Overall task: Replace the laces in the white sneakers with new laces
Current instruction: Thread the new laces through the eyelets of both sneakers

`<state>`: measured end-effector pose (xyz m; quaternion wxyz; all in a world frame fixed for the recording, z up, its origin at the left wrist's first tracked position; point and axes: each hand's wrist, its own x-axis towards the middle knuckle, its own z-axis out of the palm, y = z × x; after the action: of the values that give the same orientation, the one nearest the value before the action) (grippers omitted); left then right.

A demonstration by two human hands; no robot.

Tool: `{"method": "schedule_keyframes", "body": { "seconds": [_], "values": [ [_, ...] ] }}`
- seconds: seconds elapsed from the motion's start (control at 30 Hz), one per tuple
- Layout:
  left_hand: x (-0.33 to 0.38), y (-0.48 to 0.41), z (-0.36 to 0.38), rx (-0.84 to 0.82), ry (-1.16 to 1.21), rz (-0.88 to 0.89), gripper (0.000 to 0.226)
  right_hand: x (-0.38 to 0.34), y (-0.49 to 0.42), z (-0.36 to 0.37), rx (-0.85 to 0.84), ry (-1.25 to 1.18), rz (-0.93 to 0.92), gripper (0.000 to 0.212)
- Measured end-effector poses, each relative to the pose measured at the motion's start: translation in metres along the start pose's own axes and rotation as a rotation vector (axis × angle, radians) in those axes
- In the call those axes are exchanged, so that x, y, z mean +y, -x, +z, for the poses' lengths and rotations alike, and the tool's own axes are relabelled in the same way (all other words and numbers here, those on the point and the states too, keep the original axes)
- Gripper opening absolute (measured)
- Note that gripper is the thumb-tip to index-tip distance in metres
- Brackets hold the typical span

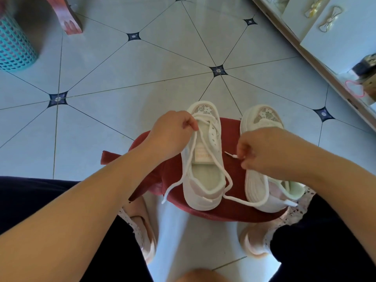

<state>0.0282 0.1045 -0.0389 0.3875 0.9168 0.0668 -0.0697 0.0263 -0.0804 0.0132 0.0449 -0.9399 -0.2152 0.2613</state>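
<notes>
Right hand (262, 151), left hand (173, 131) curled, pinching lace (244, 202).

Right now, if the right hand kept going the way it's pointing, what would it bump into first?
Probably the upright sneaker: the right hand pinches a lace tip aimed sideways at its eyelet edge. Height is hard to judge, so it might pass just above.

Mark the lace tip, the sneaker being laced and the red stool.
lace tip (231, 154), head view: plastic end
sneaker being laced (205, 176), head view: insole
red stool (223, 214), head view: near rim
</notes>
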Motion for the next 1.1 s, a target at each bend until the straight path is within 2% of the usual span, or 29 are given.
{"method": "schedule_keyframes", "body": {
  "seconds": [0.07,0.1,0.2,0.27,0.33,0.43,0.6,0.73,0.83,0.9,0.97,1.03,1.1],
  "values": [
    [0.000,0.000,0.002,0.009,-0.054,0.040,0.026,0.011,-0.001,0.013,-0.074,0.045,0.058,0.007],
    [0.000,0.000,0.002,0.014,-0.067,0.052,0.026,0.014,-0.004,0.019,-0.052,0.029,0.085,0.011],
    [0.002,0.000,0.005,0.046,-0.127,0.076,0.022,0.017,-0.014,0.030,0.152,0.031,0.124,0.017],
    [0.006,0.003,0.007,0.061,-0.189,0.101,0.019,0.012,-0.018,0.030,0.216,0.127,0.122,0.015],
    [0.008,0.007,0.011,0.066,-0.235,0.131,0.021,0.000,-0.020,0.030,0.197,0.239,0.110,0.012],
    [0.010,0.010,0.017,0.101,-0.320,0.187,0.023,-0.016,-0.028,0.035,0.160,0.342,0.048,0.018],
    [0.011,0.007,0.024,0.100,-0.287,0.132,0.025,-0.004,-0.050,0.048,0.094,0.365,0.092,0.014],
    [0.010,0.003,0.028,0.079,-0.247,0.133,0.024,0.003,-0.061,0.045,0.063,0.268,0.099,0.026],
    [0.009,0.002,0.028,0.078,-0.241,0.130,0.024,0.009,-0.065,0.020,0.113,0.097,0.109,0.012],
    [0.009,0.000,0.028,0.084,-0.249,0.121,0.024,0.013,-0.061,-0.005,0.175,0.033,0.101,0.017],
    [0.010,-0.001,0.029,0.081,-0.253,0.109,0.026,0.016,-0.057,-0.020,0.230,-0.085,0.074,0.009],
    [0.012,-0.003,0.030,0.073,-0.247,0.087,0.027,0.013,-0.056,-0.021,0.289,-0.198,0.040,0.004],
    [0.014,-0.005,0.032,0.077,-0.239,0.064,0.028,0.010,-0.059,-0.012,0.322,-0.193,0.030,0.004]
  ]
}}
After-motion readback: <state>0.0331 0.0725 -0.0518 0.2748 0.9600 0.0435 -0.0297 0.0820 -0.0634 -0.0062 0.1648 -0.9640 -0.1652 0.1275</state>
